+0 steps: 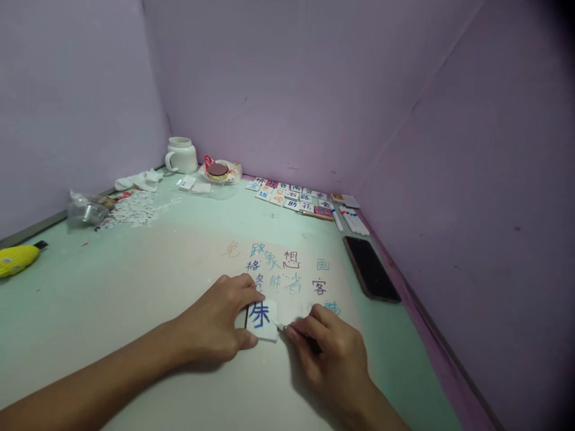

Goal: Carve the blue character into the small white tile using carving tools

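My left hand (224,317) grips a white square block (268,331) on the table, its fingers at the top edge and its thumb at the lower left. A dark blue character is drawn on the block's face; part of its left side is hidden by the hand. My right hand (330,347) is closed around a slim craft knife (283,327) with a dark handle. The knife's pale metal tip is at the block's right edge; whether it cuts in, I cannot tell. Coloured handwritten characters (291,259) mark the tabletop just beyond both hands.
Character-marked tiles (291,196) line the back, beside several white markers (354,220). A phone (371,268) lies at right. White scraps (135,209), a clear plastic bag (83,209), a white mug (181,155) and a yellow object (18,260) are left. Purple walls enclose the table.
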Demonstrator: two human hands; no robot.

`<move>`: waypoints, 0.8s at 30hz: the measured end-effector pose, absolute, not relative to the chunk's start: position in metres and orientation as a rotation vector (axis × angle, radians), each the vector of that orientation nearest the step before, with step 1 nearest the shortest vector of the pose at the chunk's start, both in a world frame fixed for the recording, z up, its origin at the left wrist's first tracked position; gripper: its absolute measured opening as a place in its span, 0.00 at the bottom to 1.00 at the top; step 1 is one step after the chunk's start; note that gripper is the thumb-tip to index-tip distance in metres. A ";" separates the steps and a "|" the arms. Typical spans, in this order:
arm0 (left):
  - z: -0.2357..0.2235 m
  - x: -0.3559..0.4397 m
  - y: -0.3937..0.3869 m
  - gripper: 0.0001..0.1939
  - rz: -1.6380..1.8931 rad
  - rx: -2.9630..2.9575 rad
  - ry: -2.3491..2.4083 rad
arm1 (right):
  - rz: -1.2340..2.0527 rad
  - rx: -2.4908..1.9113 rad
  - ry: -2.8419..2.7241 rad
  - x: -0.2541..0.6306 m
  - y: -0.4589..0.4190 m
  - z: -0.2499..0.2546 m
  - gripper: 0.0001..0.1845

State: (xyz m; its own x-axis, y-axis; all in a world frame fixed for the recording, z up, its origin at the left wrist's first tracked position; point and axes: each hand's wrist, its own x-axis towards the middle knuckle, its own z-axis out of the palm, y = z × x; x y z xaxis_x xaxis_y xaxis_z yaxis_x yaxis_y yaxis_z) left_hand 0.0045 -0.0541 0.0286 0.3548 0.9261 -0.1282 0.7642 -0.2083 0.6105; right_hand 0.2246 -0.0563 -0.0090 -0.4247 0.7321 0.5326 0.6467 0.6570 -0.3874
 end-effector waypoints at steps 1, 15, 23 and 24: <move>0.029 0.005 -0.054 0.21 0.361 2.031 1.464 | 0.197 -1.048 -2.205 0.225 -0.058 -0.007 0.12; 0.028 0.005 -0.054 0.22 0.367 2.015 1.489 | 0.038 -1.057 -2.145 0.224 -0.059 -0.010 0.11; 0.031 0.006 -0.053 0.22 0.335 2.038 1.488 | 0.224 -0.962 -2.166 0.229 -0.062 -0.005 0.09; 0.031 0.006 -0.053 0.21 0.333 2.044 1.485 | 0.209 -0.967 -2.136 0.229 -0.061 -0.006 0.08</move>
